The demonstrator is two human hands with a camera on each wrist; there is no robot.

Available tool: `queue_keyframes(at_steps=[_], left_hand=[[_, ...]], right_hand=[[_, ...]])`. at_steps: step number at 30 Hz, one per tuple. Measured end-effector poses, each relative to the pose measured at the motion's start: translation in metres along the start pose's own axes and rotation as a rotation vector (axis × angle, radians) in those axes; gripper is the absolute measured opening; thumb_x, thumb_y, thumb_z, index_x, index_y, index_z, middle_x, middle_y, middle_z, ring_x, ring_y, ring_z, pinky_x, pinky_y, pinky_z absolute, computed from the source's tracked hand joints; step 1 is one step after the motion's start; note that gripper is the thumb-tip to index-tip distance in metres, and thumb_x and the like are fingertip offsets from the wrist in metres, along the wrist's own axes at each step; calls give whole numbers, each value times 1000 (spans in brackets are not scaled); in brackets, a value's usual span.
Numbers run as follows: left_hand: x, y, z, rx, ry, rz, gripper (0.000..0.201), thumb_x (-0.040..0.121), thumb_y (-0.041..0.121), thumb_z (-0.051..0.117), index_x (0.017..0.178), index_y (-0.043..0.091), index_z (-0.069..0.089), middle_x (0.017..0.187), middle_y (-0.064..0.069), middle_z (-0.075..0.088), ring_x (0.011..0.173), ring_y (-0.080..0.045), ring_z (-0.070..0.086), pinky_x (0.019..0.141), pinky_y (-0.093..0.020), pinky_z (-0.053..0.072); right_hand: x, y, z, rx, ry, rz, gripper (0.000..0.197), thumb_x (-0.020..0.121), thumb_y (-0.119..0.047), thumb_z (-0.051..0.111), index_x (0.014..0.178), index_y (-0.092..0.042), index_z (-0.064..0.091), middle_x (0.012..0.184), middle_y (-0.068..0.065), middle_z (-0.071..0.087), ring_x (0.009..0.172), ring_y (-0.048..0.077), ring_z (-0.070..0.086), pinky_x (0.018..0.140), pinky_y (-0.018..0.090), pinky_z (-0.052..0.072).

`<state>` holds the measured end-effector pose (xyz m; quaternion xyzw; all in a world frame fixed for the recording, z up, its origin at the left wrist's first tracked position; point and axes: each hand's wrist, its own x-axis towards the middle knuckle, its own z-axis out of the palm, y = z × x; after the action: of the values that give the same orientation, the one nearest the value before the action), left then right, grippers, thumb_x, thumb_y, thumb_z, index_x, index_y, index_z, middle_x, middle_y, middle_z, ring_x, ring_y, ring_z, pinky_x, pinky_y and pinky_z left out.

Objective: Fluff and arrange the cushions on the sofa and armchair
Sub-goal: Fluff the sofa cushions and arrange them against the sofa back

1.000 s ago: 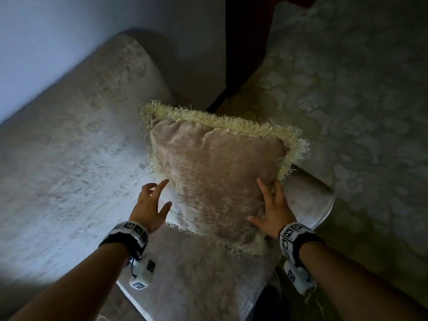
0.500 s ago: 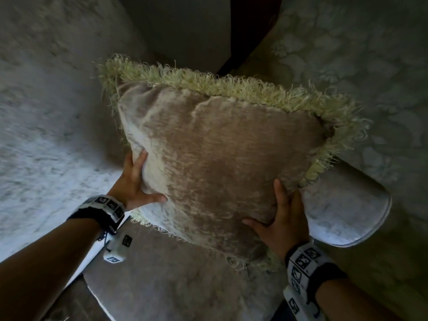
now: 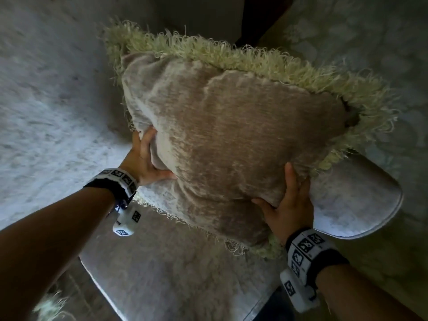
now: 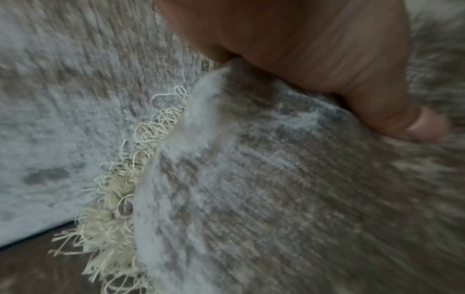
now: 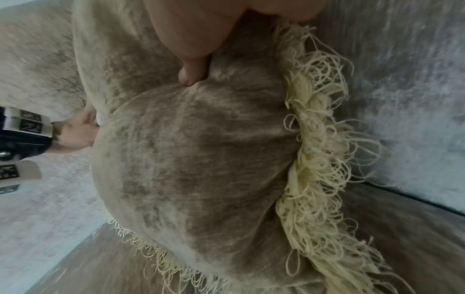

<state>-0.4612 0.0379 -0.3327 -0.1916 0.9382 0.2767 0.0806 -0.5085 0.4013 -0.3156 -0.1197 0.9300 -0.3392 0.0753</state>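
A beige velvet cushion (image 3: 231,135) with a pale yellow fringe hangs tilted in the air above the armchair seat (image 3: 173,274). My left hand (image 3: 146,161) grips its left edge, thumb on the front face and fingers behind. My right hand (image 3: 287,200) holds its lower right side, with the thumb dug into the fabric. The left wrist view, blurred, shows my thumb (image 4: 327,59) pressing on the cushion (image 4: 276,199). The right wrist view shows my thumb (image 5: 191,39) denting the cushion (image 5: 201,159), and my left hand (image 5: 78,131) at the far edge.
The armchair's pale backrest (image 3: 46,112) rises at the left and its rounded armrest (image 3: 354,205) lies under the cushion's right corner. A patterned carpet (image 3: 370,42) covers the floor at the right. Dark wooden furniture (image 3: 259,15) stands behind. Bare floor (image 3: 76,297) shows at bottom left.
The cushion has risen off the seat and come nearer to my head. Both hands went from resting at its lower corners to gripping its sides.
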Motion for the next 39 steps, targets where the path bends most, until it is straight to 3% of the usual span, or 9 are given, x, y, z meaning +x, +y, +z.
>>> queue_keyframes(at_steps=[4,6,10,13,16,21,25,30,39], left_hand=[[-22,-1,-12,-19,14,154,116,57,56,82,146,32,10,146,-20,23,126,-39,38,94,-53,44],[-38,2,-19,13,21,191,103,70,48,73,148,27,10,145,-24,23,118,-46,45,85,-57,49],[-89,14,-33,43,86,219,82,80,43,57,146,13,18,142,-29,28,126,-49,38,93,-53,46],[-136,22,-50,17,163,151,76,79,42,52,143,17,21,134,-30,34,101,-48,55,73,-39,50],[-181,22,-69,-18,255,24,73,79,42,50,143,22,20,124,-33,38,74,-45,58,56,-40,51],[-234,10,-97,-114,481,-238,80,75,26,71,144,24,31,118,-17,37,96,-41,50,78,-46,53],[-262,3,-111,-127,617,-331,89,68,11,80,143,22,34,109,-7,34,90,-34,49,76,-40,50],[-279,-6,-116,-132,712,-363,94,64,10,86,136,26,27,98,-21,40,74,-38,49,66,-43,50],[-257,-51,-72,-188,812,-464,85,70,28,81,134,35,25,103,-30,42,72,-45,56,62,-52,55]], right_hand=[[-1,-2,-7,23,-29,-26,119,70,-38,82,134,-68,-14,154,24,18,134,45,35,100,53,43],[-4,-3,-11,28,-14,-108,115,73,-33,81,139,-64,-8,152,22,24,134,41,35,103,48,38],[-6,-13,-26,45,-17,-191,104,75,-15,79,143,-49,7,150,21,31,132,33,33,102,48,37],[-2,-35,-38,56,-55,-309,107,74,-4,79,144,-44,10,148,23,33,130,35,35,101,49,36],[9,-70,-45,63,-128,-403,108,72,2,77,143,-44,10,148,24,35,130,38,38,101,43,30],[32,-139,-49,57,-231,-581,106,74,1,73,142,-49,8,151,18,33,133,38,38,103,35,28],[42,-191,-42,33,-279,-693,114,72,2,74,143,-55,5,149,16,34,130,37,41,100,37,34],[50,-233,-24,-34,-292,-806,110,71,5,74,146,-42,7,151,15,32,132,36,39,101,43,38],[88,-240,57,-24,-326,-789,107,77,8,66,144,-46,2,155,12,20,138,33,33,106,38,35]])
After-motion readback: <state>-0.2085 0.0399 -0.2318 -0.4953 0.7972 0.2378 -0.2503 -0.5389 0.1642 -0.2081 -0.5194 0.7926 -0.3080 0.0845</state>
